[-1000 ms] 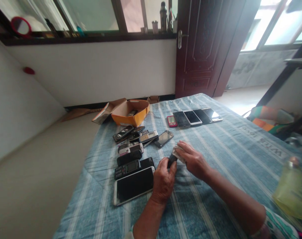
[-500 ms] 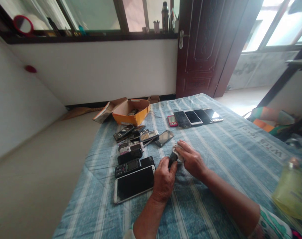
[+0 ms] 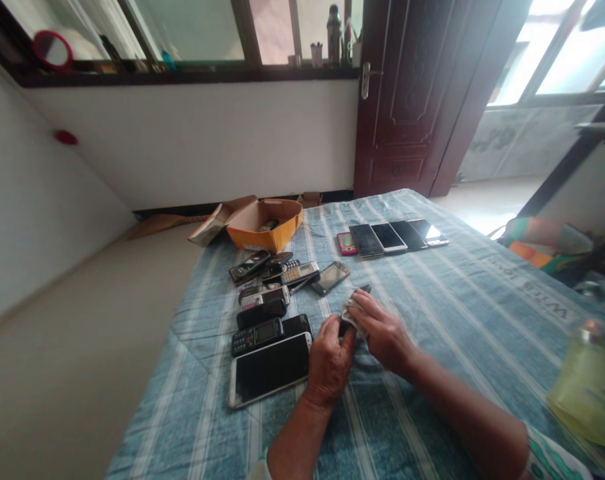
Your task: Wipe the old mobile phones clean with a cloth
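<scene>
My left hand (image 3: 329,363) grips the near end of a small black phone (image 3: 355,303) on the blue striped cloth (image 3: 447,313). My right hand (image 3: 380,330) presses a small white wipe (image 3: 351,315) against that phone, fingers curled over it. Only the phone's far tip shows past my fingers. Just left of my hands lies a large white-edged smartphone (image 3: 270,369) with a dark screen, and beyond it a cluster of several old keypad phones (image 3: 267,297).
A row of several smartphones (image 3: 390,238) lies at the far side of the cloth. An orange cardboard box (image 3: 265,225) sits at the far left corner. A yellow-green spray bottle (image 3: 582,383) stands at the right. A dark door (image 3: 412,93) is behind.
My right hand has slid the wipe back toward me along the phone, uncovering the phone's far tip. My left hand has stayed put.
</scene>
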The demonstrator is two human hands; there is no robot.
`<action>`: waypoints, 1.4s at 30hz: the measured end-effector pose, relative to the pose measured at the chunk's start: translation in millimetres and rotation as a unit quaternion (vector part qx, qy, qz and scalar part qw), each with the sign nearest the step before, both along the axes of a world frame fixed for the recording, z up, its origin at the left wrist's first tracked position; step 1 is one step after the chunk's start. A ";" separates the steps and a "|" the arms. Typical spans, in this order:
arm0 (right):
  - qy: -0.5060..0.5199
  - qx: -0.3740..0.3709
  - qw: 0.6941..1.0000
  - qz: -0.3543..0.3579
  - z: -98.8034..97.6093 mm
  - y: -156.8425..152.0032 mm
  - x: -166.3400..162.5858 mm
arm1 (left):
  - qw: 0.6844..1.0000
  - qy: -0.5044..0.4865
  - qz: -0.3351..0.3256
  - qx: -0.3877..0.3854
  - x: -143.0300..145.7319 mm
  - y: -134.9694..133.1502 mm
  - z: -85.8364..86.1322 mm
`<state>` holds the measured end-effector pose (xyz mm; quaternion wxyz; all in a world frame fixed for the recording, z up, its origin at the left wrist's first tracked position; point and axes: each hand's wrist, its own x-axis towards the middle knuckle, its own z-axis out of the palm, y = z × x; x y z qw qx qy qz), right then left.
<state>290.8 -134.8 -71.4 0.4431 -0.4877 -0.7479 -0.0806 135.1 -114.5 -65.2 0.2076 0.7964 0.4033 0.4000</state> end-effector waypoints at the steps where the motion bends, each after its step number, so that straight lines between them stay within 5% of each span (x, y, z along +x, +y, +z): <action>1: -0.001 0.000 1.000 0.015 0.4 -1.1 -1.7 | 1.000 -0.002 -0.002 -0.005 0.1 -0.2 1.0; 9: 0.031 -0.021 0.997 -0.072 -4.6 13.0 11.5 | 1.000 -0.002 0.016 0.023 1.4 0.9 -5.2; 16: -0.012 -0.003 1.000 0.009 -1.8 1.6 -3.1 | 1.000 -0.011 0.000 -0.008 1.7 -0.4 1.1; 30: 0.015 -0.088 0.986 -0.141 -18.1 22.2 33.1 | 0.996 0.024 0.022 0.079 1.3 0.7 -11.1; 42: -0.100 -0.125 0.987 -0.013 1.8 -16.4 -0.1 | 0.994 0.037 0.020 0.097 3.0 -1.5 -11.1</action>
